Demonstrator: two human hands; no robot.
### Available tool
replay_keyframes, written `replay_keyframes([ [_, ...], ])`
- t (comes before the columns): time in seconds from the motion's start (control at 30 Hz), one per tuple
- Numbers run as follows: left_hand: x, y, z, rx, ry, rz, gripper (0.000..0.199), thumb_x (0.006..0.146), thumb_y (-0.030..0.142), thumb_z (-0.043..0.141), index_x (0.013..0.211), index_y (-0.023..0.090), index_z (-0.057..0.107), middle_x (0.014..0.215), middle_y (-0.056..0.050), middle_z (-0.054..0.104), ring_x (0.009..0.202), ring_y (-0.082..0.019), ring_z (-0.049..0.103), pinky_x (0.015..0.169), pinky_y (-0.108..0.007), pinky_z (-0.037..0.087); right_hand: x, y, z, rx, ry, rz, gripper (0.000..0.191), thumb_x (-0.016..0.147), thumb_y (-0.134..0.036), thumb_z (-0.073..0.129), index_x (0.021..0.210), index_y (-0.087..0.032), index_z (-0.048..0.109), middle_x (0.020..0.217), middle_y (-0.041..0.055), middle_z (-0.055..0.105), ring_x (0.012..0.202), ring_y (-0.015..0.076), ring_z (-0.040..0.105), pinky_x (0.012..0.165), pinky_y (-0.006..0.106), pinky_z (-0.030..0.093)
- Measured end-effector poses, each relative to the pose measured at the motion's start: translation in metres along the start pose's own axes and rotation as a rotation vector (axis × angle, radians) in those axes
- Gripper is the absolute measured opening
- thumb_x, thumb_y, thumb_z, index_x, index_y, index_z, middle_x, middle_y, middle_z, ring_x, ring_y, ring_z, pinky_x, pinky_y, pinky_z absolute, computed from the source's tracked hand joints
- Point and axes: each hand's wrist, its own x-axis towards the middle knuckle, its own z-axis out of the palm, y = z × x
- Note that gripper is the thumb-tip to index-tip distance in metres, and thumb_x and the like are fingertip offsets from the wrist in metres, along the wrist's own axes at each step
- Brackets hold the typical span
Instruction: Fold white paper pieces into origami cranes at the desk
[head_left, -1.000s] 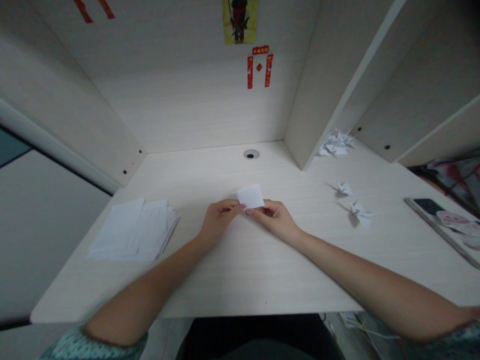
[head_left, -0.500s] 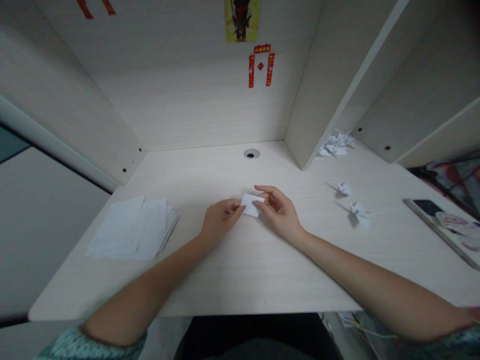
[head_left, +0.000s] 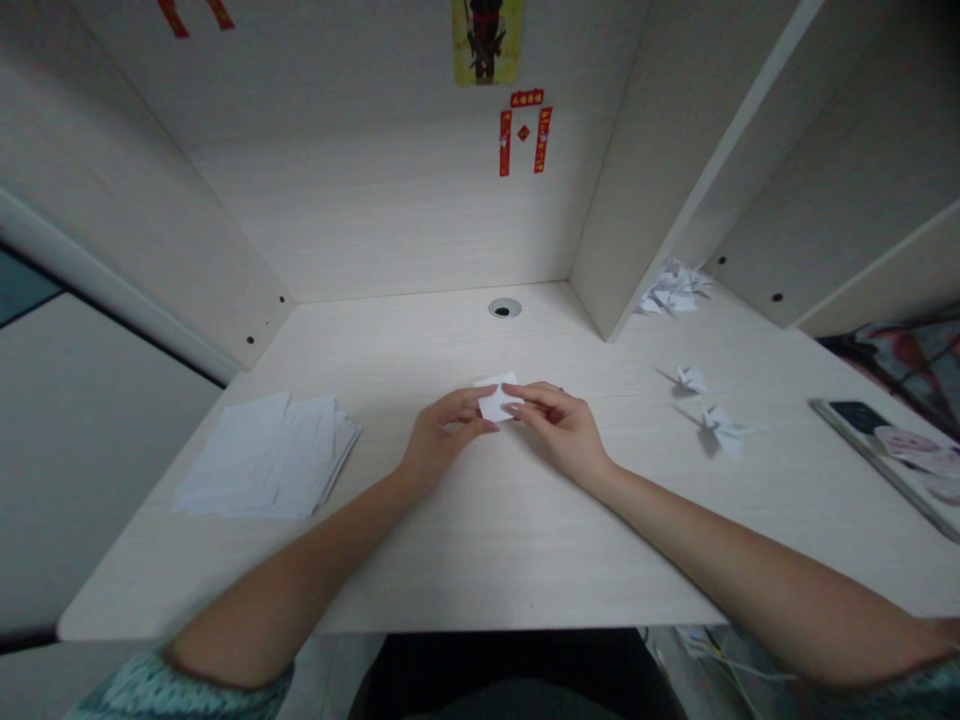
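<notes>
A small folded white paper (head_left: pixel 495 399) is pinched between both hands above the middle of the pale wooden desk (head_left: pixel 465 540). My left hand (head_left: pixel 444 437) grips its left edge with thumb and fingertips. My right hand (head_left: pixel 559 427) holds its right side, fingers curled over the top. Most of the paper is hidden behind the fingers.
A stack of white paper sheets (head_left: pixel 270 456) lies at the left. Two folded paper cranes (head_left: pixel 690 378) (head_left: pixel 721 426) sit at the right, with a pile of more cranes (head_left: pixel 671 288) behind a shelf divider (head_left: pixel 637 200). A phone (head_left: pixel 892 445) lies far right. A cable hole (head_left: pixel 504 308) is at the back.
The paper stood up as a larger flat rectangle; now it is folded smaller and lower, and both hands have closed in around it.
</notes>
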Motion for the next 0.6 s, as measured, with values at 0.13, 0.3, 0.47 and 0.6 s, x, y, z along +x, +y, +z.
replay_keyframes([
  [0.13, 0.0001, -0.0003, -0.002, 0.128, 0.056, 0.012, 0.042, 0.063, 0.029, 0.079, 0.104, 0.024, 0.072, 0.08, 0.0, 0.071, 0.077, -0.015, 0.064, 0.078, -0.028, 0.05, -0.0007, -0.0006, -0.0001, 0.043, -0.028, 0.03, 0.031, 0.071, -0.036, 0.075, 0.101, -0.028, 0.073, 0.092, 0.0043, 0.064, 0.078, 0.0154, 0.059, 0.068, 0.03, 0.048],
  [0.3, 0.0003, -0.0002, -0.0034, 0.164, 0.095, 0.025, 0.043, 0.064, 0.032, 0.079, 0.106, 0.027, 0.072, 0.083, 0.0, 0.071, 0.077, -0.015, 0.063, 0.076, -0.027, 0.049, 0.0003, 0.0056, -0.0021, 0.109, -0.098, 0.034, 0.036, 0.068, -0.032, 0.079, 0.103, -0.031, 0.073, 0.099, 0.0051, 0.065, 0.083, 0.0168, 0.06, 0.073, 0.032, 0.049],
  [0.47, -0.0014, 0.0018, -0.0009, 0.195, 0.123, 0.025, 0.041, 0.065, 0.03, 0.078, 0.106, 0.026, 0.072, 0.082, 0.0, 0.072, 0.076, -0.014, 0.063, 0.077, -0.027, 0.049, 0.0004, 0.0035, -0.0029, 0.062, -0.117, 0.041, 0.031, 0.071, -0.036, 0.076, 0.1, -0.028, 0.074, 0.094, 0.0055, 0.068, 0.079, 0.0171, 0.06, 0.072, 0.033, 0.048],
  [0.6, -0.0036, 0.0027, 0.0016, 0.233, 0.16, 0.038, 0.044, 0.064, 0.034, 0.079, 0.107, 0.027, 0.071, 0.079, 0.001, 0.071, 0.074, -0.014, 0.063, 0.075, -0.027, 0.05, 0.0001, 0.0015, -0.0022, 0.044, -0.115, 0.036, 0.03, 0.072, -0.036, 0.074, 0.102, -0.029, 0.073, 0.094, 0.0056, 0.07, 0.082, 0.018, 0.061, 0.072, 0.033, 0.047],
])
